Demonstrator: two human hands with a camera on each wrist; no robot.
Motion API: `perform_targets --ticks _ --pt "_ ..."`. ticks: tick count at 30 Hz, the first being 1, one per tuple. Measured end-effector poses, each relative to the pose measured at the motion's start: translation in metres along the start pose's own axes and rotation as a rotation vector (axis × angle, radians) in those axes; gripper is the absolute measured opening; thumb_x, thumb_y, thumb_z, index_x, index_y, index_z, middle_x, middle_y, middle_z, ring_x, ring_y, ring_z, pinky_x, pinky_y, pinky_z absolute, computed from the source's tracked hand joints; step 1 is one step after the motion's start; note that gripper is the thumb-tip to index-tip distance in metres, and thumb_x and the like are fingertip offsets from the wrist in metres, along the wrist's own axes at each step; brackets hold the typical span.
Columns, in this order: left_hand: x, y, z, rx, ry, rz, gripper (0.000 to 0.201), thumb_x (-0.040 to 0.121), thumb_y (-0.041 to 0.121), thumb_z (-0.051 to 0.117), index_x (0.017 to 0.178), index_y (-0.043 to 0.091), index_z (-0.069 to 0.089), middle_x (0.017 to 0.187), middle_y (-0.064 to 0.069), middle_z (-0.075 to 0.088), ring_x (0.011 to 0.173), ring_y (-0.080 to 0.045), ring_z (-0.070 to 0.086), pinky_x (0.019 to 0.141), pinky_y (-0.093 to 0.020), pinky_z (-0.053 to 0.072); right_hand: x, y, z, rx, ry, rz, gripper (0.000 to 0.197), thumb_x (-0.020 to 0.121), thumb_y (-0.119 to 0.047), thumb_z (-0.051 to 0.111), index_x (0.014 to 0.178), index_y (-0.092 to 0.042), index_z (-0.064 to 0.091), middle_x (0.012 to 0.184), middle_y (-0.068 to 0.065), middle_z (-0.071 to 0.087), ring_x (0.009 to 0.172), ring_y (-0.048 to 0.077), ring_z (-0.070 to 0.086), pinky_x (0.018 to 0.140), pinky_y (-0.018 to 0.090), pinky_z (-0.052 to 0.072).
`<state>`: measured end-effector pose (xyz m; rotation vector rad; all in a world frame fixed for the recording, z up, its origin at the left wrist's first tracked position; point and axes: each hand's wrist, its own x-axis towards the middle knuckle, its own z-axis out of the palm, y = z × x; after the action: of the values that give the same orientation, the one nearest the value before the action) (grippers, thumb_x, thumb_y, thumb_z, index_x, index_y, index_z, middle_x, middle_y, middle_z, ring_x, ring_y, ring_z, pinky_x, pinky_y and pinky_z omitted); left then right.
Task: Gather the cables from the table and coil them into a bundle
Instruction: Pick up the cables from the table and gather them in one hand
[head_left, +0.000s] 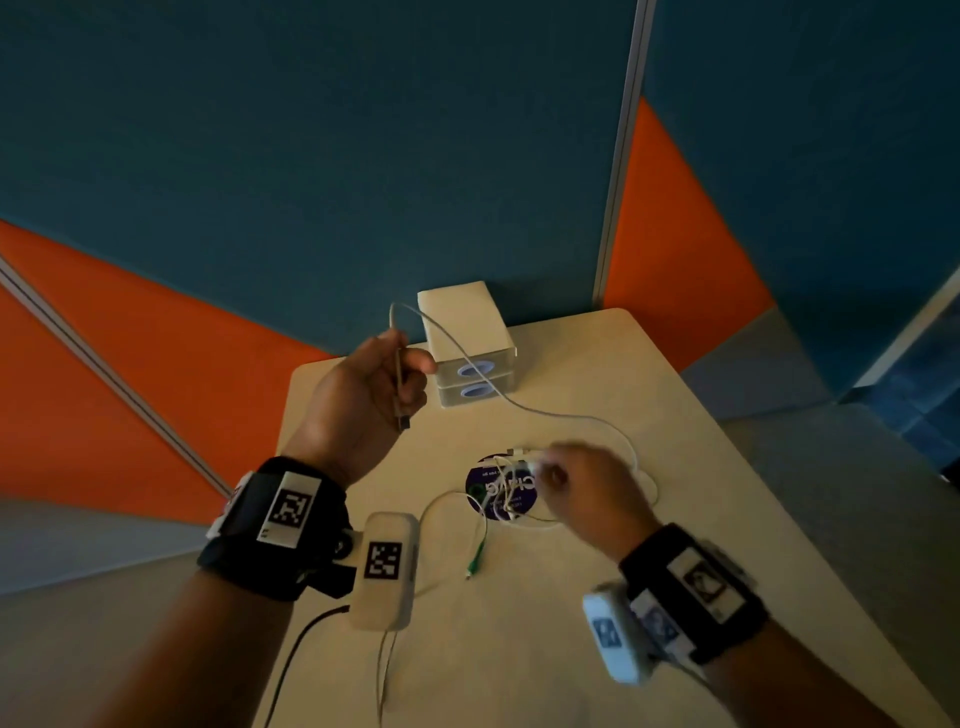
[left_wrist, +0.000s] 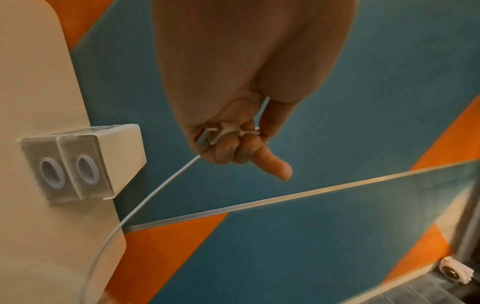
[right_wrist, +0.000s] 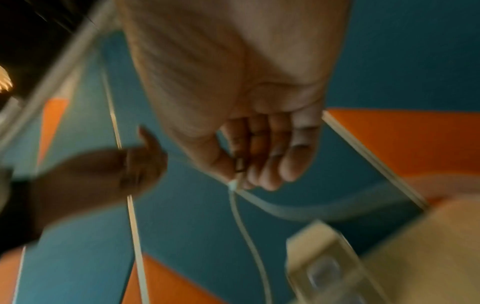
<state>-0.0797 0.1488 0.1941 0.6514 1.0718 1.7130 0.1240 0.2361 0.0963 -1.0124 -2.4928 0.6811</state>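
Observation:
My left hand (head_left: 402, 376) is raised over the table's far left and grips a white cable (head_left: 485, 382). The cable's plug end hangs below the fist, and the cable arcs down past the boxes to the table. In the left wrist view the curled fingers (left_wrist: 228, 148) hold the plug and the white cable (left_wrist: 155, 191) trails away. My right hand (head_left: 545, 470) sits low over a tangle of thin white cables (head_left: 501, 501) on a purple round sticker. It pinches a white cable (right_wrist: 244, 222) between thumb and fingers (right_wrist: 259, 176); that view is blurred. A green-tipped cable (head_left: 475, 556) lies nearer me.
Two stacked white boxes (head_left: 470, 338) stand at the table's far edge by the blue and orange partition. The pale table (head_left: 649, 597) has bare surface on the right and near side. A black cord (head_left: 291, 654) and thin wires hang from my left wrist unit.

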Motion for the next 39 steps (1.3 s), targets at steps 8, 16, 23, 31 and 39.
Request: perform_targets --ticks 8,16,23,31,39 --pt "0.001 -0.019 0.020 -0.059 -0.007 -0.160 0.032 0.098 0.032 0.038 0.073 0.016 0.051 0.062 -0.007 0.063 0.045 -0.013 0.041 0.042 -0.021 0.034 0.023 -0.056 -0.067 0.759 0.644 -0.147 0.018 0.089 -0.011 0.063 0.105 -0.012 0.068 0.083 0.005 0.074 0.074 0.015 0.073 0.068 0.027 0.060" --pt "0.001 -0.041 0.034 0.022 -0.031 -0.206 0.047 0.098 0.047 0.032 0.085 0.014 0.062 0.078 -0.001 0.061 0.058 -0.013 0.049 0.056 -0.028 0.039 -0.004 -0.084 0.017 0.876 0.449 0.058 0.030 0.092 -0.027 0.059 0.068 -0.009 0.059 0.055 -0.007 0.053 0.052 0.003 0.045 0.054 0.024 0.039" --pt "-0.001 -0.040 0.031 -0.076 -0.056 -0.157 0.044 0.101 0.021 0.031 0.078 0.010 0.067 0.075 -0.008 0.067 0.091 -0.026 0.066 0.083 -0.032 0.054 -0.010 -0.082 0.014 1.285 -0.004 0.231 0.039 0.096 -0.027 0.051 0.063 -0.007 0.055 0.045 0.001 0.038 0.041 0.014 0.033 0.043 0.024 0.028" --pt "0.015 -0.021 0.034 -0.051 -0.075 -0.031 0.023 0.102 0.026 0.030 0.093 0.020 0.051 0.071 0.003 0.065 0.043 -0.007 0.042 0.040 -0.017 0.035 -0.021 -0.038 0.043 0.983 -0.409 0.200 0.038 0.094 -0.027 0.055 0.057 -0.017 0.058 0.042 -0.006 0.050 0.038 0.008 0.041 0.043 0.019 0.033" --pt "0.026 0.003 0.006 0.035 -0.071 -0.021 0.025 0.101 0.017 0.031 0.093 0.013 0.054 0.068 -0.001 0.064 0.067 -0.017 0.067 0.064 -0.027 0.054 -0.033 0.074 0.047 0.716 -0.397 0.514 0.032 0.092 -0.027 0.058 0.065 -0.010 0.064 0.052 0.005 0.057 0.047 0.016 0.048 0.047 0.024 0.036"
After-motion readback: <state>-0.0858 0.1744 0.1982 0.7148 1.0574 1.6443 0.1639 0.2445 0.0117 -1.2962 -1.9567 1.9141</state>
